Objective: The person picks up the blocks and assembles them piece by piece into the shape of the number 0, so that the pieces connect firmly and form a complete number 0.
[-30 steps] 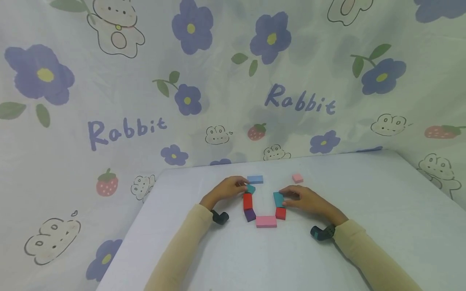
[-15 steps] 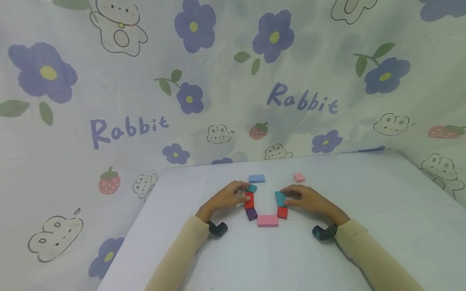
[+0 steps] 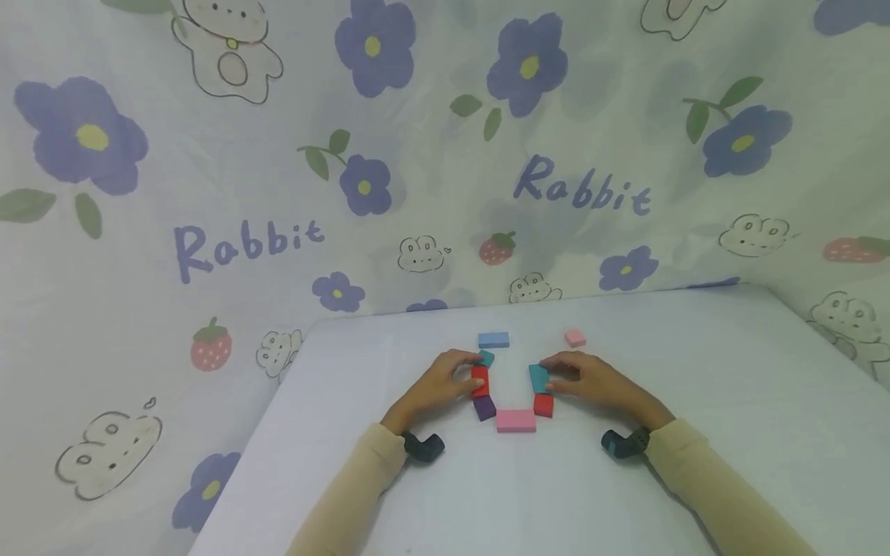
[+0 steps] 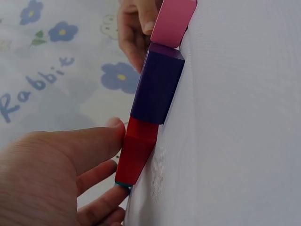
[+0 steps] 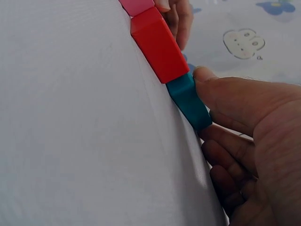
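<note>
Small coloured blocks form a U on the white table. On its left arm, my left hand has its thumb against a red block and a fingertip at the small teal block beyond it. A purple block adjoins the red one's near end. Across the gap, my right hand pinches a longer teal block between thumb and fingers; it touches a second red block. At the bottom of the U lies a pink block.
Behind the U, a light blue block lies near the left hand and a small pink block sits farther right. A printed curtain hangs along the back edge of the table. Each wrist wears a dark camera.
My left thumb has come down from the small teal block onto the red block, and the left hand sits slightly nearer. The right hand keeps its pinch on the longer teal block.
</note>
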Motion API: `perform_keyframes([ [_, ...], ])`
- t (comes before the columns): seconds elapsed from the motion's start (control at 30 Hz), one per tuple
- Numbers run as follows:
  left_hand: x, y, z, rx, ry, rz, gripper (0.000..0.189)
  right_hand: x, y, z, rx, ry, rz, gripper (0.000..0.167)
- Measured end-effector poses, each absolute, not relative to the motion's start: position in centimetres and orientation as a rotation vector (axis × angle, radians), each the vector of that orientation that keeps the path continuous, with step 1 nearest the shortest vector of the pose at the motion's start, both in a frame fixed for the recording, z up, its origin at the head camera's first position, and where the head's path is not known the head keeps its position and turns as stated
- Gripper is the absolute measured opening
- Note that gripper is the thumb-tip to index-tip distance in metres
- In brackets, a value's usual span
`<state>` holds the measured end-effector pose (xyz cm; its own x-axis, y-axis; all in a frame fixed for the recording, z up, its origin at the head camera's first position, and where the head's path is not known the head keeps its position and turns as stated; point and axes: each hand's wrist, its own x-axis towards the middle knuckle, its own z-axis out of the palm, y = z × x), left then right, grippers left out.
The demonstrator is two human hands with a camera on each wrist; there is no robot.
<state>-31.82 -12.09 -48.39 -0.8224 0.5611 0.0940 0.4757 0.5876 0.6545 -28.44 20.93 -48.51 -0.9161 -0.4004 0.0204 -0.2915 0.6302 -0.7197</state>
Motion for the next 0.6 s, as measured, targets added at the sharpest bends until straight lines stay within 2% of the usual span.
perform_keyframes([
  [0.4,-31.82,-11.91,-47.85,0.903,2.704,1.0,0.05,-28.42,21.34,-48.49,-0.609,2.707,-1.213,0.054],
  [0.6,-31.41,-12.06,-48.19,0.869,2.705,1.042,0.049,-28.61,21.67,-48.14,-0.523,2.704,-1.337,0.044],
])
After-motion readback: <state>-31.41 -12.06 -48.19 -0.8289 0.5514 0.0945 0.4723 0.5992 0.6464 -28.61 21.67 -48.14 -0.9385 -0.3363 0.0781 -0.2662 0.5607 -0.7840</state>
